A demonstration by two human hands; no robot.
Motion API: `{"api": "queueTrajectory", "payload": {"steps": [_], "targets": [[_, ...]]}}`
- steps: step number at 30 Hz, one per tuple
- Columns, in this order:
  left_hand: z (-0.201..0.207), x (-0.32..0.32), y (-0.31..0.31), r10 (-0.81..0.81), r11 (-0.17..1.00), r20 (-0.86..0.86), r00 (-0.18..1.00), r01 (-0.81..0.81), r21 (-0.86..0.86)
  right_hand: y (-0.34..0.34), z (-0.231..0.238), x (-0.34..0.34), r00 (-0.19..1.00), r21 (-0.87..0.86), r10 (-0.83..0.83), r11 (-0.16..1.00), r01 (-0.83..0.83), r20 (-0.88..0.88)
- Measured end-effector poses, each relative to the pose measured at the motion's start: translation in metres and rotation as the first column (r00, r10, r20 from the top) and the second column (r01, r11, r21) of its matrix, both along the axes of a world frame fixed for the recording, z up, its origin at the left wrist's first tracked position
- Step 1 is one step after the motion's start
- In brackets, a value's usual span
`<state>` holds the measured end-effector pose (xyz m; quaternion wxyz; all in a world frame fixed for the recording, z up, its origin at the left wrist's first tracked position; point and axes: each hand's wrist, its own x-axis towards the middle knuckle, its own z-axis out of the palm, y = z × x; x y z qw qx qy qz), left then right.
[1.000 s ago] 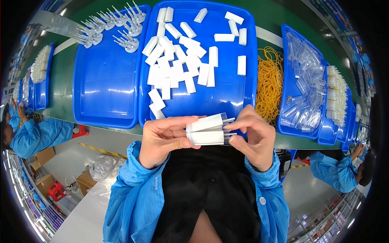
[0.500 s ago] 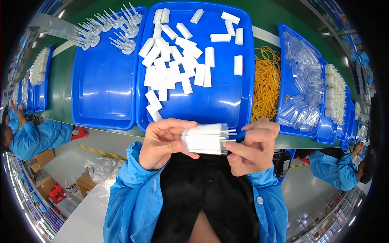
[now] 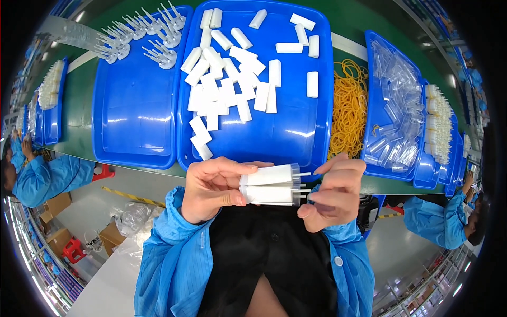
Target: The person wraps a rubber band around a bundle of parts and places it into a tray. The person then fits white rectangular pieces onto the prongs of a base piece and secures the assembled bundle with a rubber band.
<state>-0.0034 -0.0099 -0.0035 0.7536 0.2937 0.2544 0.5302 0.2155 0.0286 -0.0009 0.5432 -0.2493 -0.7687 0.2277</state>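
Observation:
My left hand point(image 3: 214, 187) is closed around a bundle of clear plastic tubes with white cylinders inside point(image 3: 270, 185), held sideways above the front rim of the middle tray. Several thin white rods point(image 3: 303, 174) stick out of the bundle's right end. Just beyond the rod tips is my right hand point(image 3: 338, 190), its fingers bent but apart. A fingertip sits close to the lower rods; whether it touches one is unclear. Behind both hands lies the blue middle tray point(image 3: 264, 138), with loose white cylinders point(image 3: 228, 91) heaped mostly on its left side.
At left, a blue tray point(image 3: 134, 121) carries pronged whitish pieces point(image 3: 161, 55) along its back. Yellow rubber bands point(image 3: 348, 113) pile up right of the middle tray, beside a tray of clear tubes point(image 3: 393, 105). Co-workers in blue sleeves point(image 3: 58, 177) sit at both sides.
My right hand has drawn slightly away from the bundle's end, its thumb and fingers farther apart. The bundle has turned a little, and its rods show more.

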Motion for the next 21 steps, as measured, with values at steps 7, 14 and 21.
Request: {"api": "queueTrajectory", "payload": {"steps": [7,14,21], "targets": [[0.002,0.001,-0.002,0.101,0.992,-0.074,0.992,-0.095,0.088,0.009,-0.015,0.011,0.997,-0.169,0.047,0.984,-0.055,-0.054],[0.008,0.003,0.001,0.12,0.977,-0.266,0.957,-0.066,0.202,-0.003,-0.011,-0.004,0.974,-0.636,0.218,0.743,-0.207,-0.063],[0.025,0.015,0.0,0.231,0.971,-0.317,0.92,-0.197,0.137,-0.002,-0.008,-0.015,0.961,-0.662,0.152,0.699,-0.269,-0.23]]}}
